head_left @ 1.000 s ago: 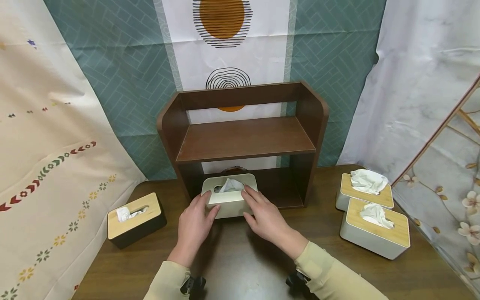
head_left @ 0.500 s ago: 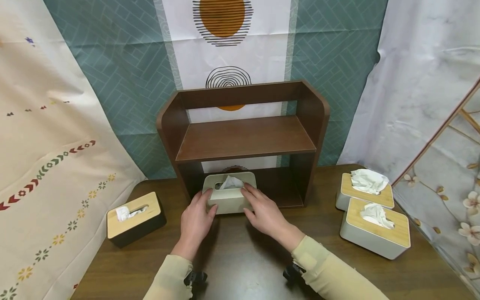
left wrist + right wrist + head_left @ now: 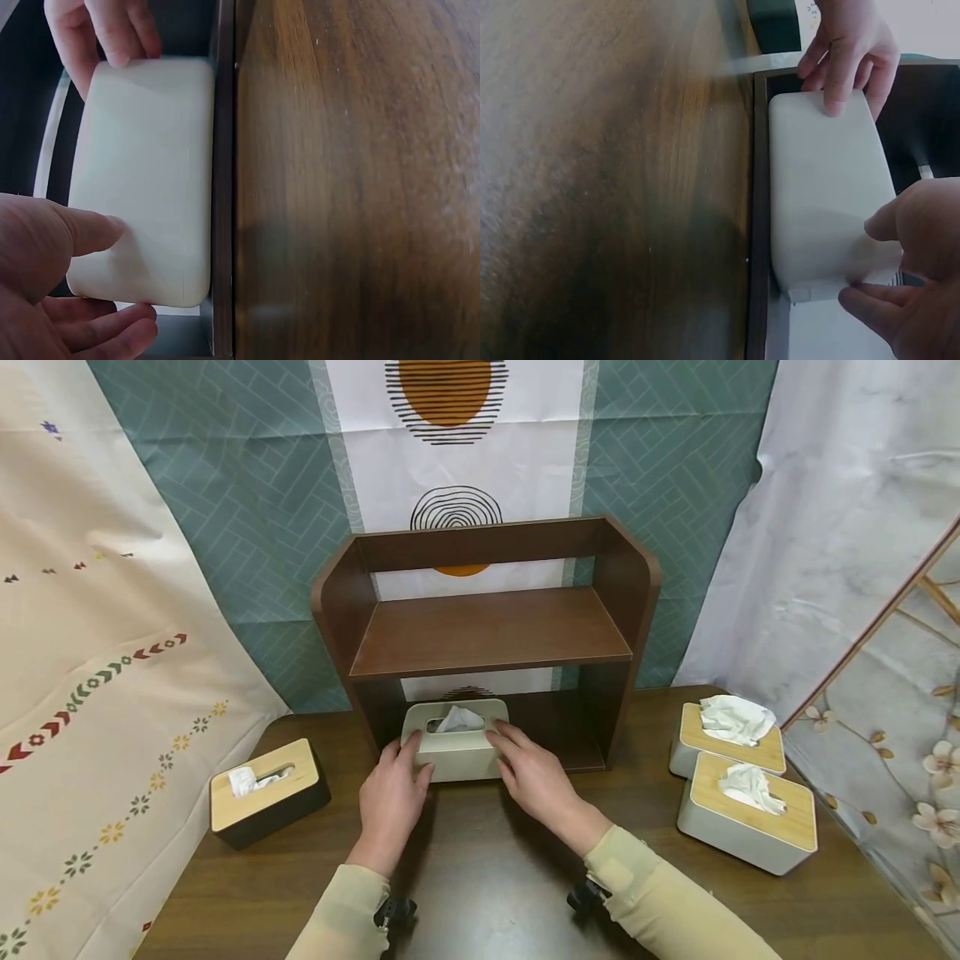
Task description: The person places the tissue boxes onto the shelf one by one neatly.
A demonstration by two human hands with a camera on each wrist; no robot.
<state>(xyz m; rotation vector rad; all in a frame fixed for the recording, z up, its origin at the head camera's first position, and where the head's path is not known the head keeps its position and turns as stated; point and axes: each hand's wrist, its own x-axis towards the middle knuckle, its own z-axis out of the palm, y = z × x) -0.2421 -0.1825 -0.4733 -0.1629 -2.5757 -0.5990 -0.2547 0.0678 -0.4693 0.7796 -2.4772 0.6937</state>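
Note:
A cream tissue box [image 3: 461, 764] with a white tissue poking from its top slot sits in the left part of the lower level of a brown shelf rack [image 3: 491, 628]. My left hand [image 3: 392, 802] grips its left end, thumb on the front face and fingers round the end, as the left wrist view shows on the box [image 3: 146, 172]. At the opposite end my right hand [image 3: 540, 785] holds it the same way; in the right wrist view the thumb lies on the front face of the box [image 3: 821, 172]. The box's underside and back are hidden.
A black tissue box with a wooden lid [image 3: 266, 781] stands at the left of the table [image 3: 480, 868]. Two pale tissue boxes with wooden lids, a rear one [image 3: 684, 756] and a front one [image 3: 750, 839], stand at the right. Patterned cloth [image 3: 247, 510] hangs behind.
The cream tissue box has slid back, deeper into the lower shelf, and slightly left, with both hands staying on its ends. The other tissue boxes stay put.

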